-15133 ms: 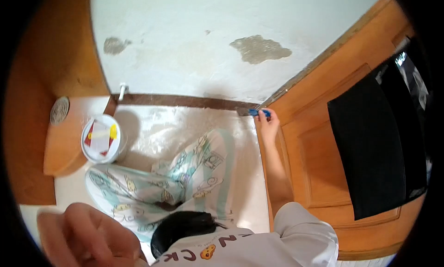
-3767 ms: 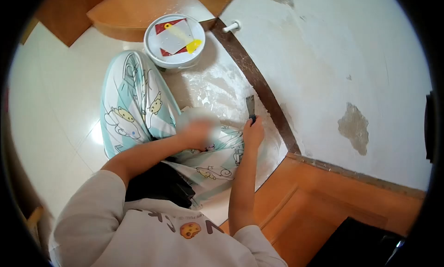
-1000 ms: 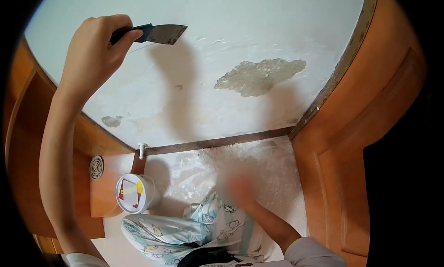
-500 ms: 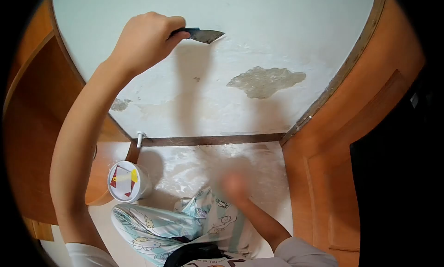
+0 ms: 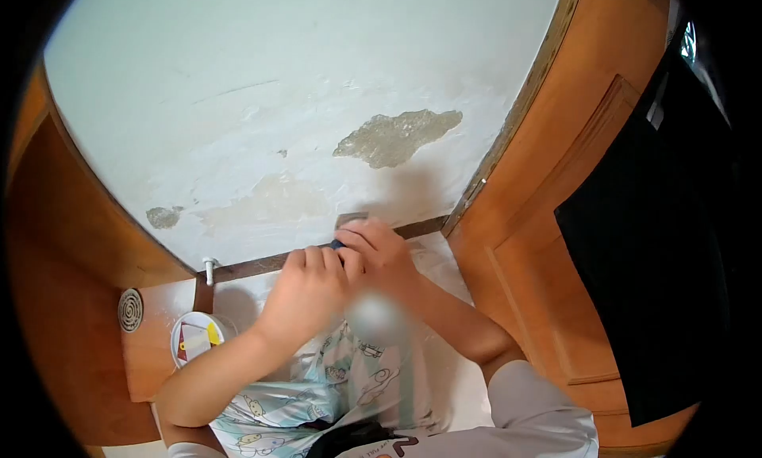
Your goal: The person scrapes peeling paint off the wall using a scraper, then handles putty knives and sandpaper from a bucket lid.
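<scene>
My left hand (image 5: 305, 295) and my right hand (image 5: 377, 248) meet in front of the lower wall, both with fingers curled around a putty knife. Between the fingers shows a bit of its dark blue handle (image 5: 338, 244). The grey blade (image 5: 352, 218) points up toward the wall; the rest of the knife is hidden by my hands. Behind them, the white wall (image 5: 238, 132) has a bare grey patch (image 5: 397, 139) where the coating is gone, and a smaller grey patch (image 5: 164, 217) at the lower left.
A lidded white bucket (image 5: 225, 325) stands at the left, partly behind my left forearm. Near it are a white pipe stub (image 5: 209, 271) and a round drain-like cover (image 5: 130, 310). A wooden door (image 5: 540, 275) and black cloth (image 5: 643, 283) are at the right. A brown baseboard (image 5: 246, 268) edges the wall.
My left hand has come down from the upper wall with the putty knife. My right hand has risen from my lap to meet it. The view has shifted.
</scene>
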Tool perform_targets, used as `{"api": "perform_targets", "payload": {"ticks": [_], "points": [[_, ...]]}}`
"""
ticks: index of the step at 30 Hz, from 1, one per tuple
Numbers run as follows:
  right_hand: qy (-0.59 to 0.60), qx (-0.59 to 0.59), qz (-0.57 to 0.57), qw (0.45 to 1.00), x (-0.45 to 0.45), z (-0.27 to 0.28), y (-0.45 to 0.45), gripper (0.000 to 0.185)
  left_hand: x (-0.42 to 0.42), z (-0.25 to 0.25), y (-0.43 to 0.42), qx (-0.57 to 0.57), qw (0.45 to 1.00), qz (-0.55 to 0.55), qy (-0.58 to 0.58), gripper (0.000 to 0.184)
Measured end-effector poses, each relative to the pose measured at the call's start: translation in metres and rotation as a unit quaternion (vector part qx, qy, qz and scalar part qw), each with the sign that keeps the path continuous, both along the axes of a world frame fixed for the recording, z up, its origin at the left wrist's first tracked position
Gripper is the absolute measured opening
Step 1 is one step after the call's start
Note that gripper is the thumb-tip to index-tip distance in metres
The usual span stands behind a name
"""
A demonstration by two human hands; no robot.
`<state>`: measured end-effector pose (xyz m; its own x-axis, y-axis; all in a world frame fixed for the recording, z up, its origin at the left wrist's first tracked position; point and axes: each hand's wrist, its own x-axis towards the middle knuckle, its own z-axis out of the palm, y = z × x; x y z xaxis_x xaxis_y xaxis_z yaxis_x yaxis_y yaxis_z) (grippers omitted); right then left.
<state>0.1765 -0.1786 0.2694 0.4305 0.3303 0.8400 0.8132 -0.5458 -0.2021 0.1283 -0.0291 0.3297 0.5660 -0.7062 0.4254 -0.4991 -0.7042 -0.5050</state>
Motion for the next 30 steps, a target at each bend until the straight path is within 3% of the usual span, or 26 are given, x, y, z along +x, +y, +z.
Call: {"api": "perform_targets", "payload": {"ticks": [2,5,7,8,9,11,13,14,16,17,20,25,28,30], "points": [[-0.043,-0.042,0.032,0.998,0.012,-0.01,0.001,0.032,0.0,0.002,0.0,-0.081,0.997,-0.021,0.0,0.014],[0.074,0.014,0.088,0.993,0.029,0.013,-0.012,0.025,-0.003,-0.003,0.012,-0.23,0.973,-0.007,-0.012,0.017],[0.214,0.141,0.07,0.964,0.043,0.038,-0.022,0.015,-0.016,-0.019,0.022,-0.318,0.947,0.031,0.032,0.022],[0.249,0.158,0.085,0.952,0.056,0.055,-0.033,0.01,-0.024,-0.044,0.026,-0.309,0.946,0.044,0.087,0.022],[0.16,0.104,0.11,0.975,0.07,0.078,-0.043,0.008,-0.032,-0.081,0.029,-0.299,0.942,0.055,0.141,0.022],[0.222,0.224,0.103,0.943,0.079,0.112,-0.043,0.007,-0.057,-0.171,0.034,-0.246,0.937,0.078,0.237,0.032],[0.159,0.198,0.125,0.959,0.098,0.139,-0.043,0.006,-0.096,-0.244,0.037,-0.208,0.862,0.163,0.434,0.054],[0.123,0.141,0.084,0.979,0.112,0.146,-0.047,0.009,-0.113,-0.257,0.036,-0.222,0.859,0.164,0.432,0.062],[0.142,0.104,0.041,0.984,0.138,0.141,-0.048,0.015,-0.136,-0.274,0.032,-0.25,0.853,0.164,0.427,0.076],[0.154,0.131,0.036,0.979,0.144,0.14,-0.049,0.017,-0.14,-0.284,0.032,-0.255,0.825,0.186,0.468,0.085],[0.185,0.178,0.03,0.966,0.145,0.14,-0.05,0.02,-0.135,-0.291,0.033,-0.337,0.799,0.203,0.456,0.083],[0.208,0.234,0.066,0.948,0.142,0.137,-0.051,0.016,-0.116,-0.308,0.04,-0.336,0.741,0.275,0.511,0.089],[0.29,0.138,0.062,0.945,0.14,0.126,-0.026,0.015,-0.108,-0.318,0.041,-0.37,0.722,0.252,0.528,0.087],[0.281,0.017,0.13,0.951,0.143,0.105,-0.015,0.013,-0.114,-0.318,0.047,-0.375,0.712,0.243,0.541,0.085]]}}
